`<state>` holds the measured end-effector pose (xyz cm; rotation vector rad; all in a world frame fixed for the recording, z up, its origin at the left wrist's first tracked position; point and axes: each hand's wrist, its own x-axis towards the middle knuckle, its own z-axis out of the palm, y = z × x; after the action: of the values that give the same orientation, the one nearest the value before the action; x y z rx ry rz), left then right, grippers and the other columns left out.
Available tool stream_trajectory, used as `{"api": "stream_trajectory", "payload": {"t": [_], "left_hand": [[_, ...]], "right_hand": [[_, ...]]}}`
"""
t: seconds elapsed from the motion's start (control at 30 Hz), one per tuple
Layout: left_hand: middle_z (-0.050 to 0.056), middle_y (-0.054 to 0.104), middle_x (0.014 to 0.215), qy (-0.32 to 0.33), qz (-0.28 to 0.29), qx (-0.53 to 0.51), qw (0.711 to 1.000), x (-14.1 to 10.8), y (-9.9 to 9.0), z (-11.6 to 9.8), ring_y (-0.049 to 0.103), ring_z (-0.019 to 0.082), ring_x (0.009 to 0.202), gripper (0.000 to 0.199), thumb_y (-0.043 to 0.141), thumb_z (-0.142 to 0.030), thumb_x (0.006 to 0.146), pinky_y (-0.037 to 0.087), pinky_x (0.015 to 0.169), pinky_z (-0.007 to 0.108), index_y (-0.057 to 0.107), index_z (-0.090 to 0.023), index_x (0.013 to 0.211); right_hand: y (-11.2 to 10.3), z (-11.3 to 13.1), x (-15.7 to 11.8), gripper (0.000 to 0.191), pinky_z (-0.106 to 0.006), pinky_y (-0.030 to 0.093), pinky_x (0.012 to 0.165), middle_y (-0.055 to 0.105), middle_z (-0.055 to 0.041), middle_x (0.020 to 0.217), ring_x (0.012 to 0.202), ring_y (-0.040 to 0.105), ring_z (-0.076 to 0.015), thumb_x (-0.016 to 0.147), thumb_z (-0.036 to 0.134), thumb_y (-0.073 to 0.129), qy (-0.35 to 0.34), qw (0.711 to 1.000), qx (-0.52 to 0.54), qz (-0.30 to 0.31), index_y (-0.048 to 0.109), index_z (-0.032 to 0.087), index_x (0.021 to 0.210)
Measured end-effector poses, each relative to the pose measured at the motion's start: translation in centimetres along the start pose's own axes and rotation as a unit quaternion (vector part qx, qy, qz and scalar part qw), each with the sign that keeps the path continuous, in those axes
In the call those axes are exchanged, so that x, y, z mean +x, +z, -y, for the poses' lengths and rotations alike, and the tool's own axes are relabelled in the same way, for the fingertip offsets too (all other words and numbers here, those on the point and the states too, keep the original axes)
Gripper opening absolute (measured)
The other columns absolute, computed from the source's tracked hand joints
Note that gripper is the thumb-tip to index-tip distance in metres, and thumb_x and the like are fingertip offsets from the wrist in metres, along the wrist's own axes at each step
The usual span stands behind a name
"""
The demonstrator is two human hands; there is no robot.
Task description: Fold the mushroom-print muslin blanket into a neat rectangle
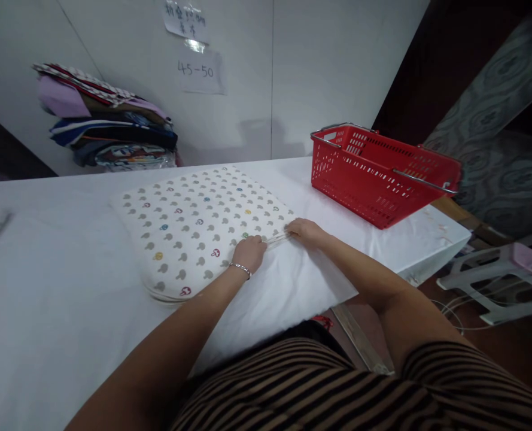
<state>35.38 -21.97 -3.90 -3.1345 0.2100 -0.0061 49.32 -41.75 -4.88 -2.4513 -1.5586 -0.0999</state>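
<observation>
A folded white cloth [203, 221] with small grey and coloured mushroom-like prints lies flat on the table before me. Its layers show along the near edge. My left hand [250, 254], with a silver bracelet at the wrist, is closed on that near edge, right of its middle. Close to the cloth's right corner, my right hand [305, 232] pinches the same edge. Between the two hands the layered edge is pulled fairly straight. The fingertips of both hands are partly hidden by the cloth and the hands themselves.
A red plastic basket [359, 179] with metal handles stands at the table's right. Folded clothes [113, 123] are piled at the back left by the wall. White cloth covers the table [68, 335]. A plastic stool [494, 269] is on the floor at right.
</observation>
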Motion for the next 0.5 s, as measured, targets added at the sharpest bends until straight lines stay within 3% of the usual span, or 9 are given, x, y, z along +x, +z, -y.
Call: {"api": "stream_trajectory", "payload": {"t": [0.23, 0.5], "left_hand": [[0.012, 0.061, 0.1, 0.006, 0.0, 0.035, 0.999, 0.0, -0.2, -0.7, 0.055, 0.024, 0.099, 0.029, 0.037, -0.013, 0.088, 0.042, 0.08, 0.035, 0.065, -0.013, 0.096], [0.011, 0.065, 0.097, -0.028, 0.011, -0.011, 1.0, -0.3, -1.1, -0.6, 0.06, 0.023, 0.093, 0.028, 0.035, -0.017, 0.09, 0.044, 0.079, 0.034, 0.061, -0.012, 0.098]], "right_hand": [[0.3, 0.1, -0.3, 0.022, -0.029, 0.042, 0.086, 0.066, -0.0075, 0.106, 0.099, 0.056, -0.0189, 0.088, 0.014, 0.047, -0.002, 1.0, -0.019, -0.016, 0.066, 0.018, 0.098], [1.2, -0.6, -0.6, 0.027, -0.031, 0.044, 0.084, 0.066, -0.008, 0.105, 0.096, 0.057, -0.0191, 0.093, 0.019, 0.042, -0.01, 0.998, -0.032, -0.054, 0.064, 0.021, 0.108]]}}
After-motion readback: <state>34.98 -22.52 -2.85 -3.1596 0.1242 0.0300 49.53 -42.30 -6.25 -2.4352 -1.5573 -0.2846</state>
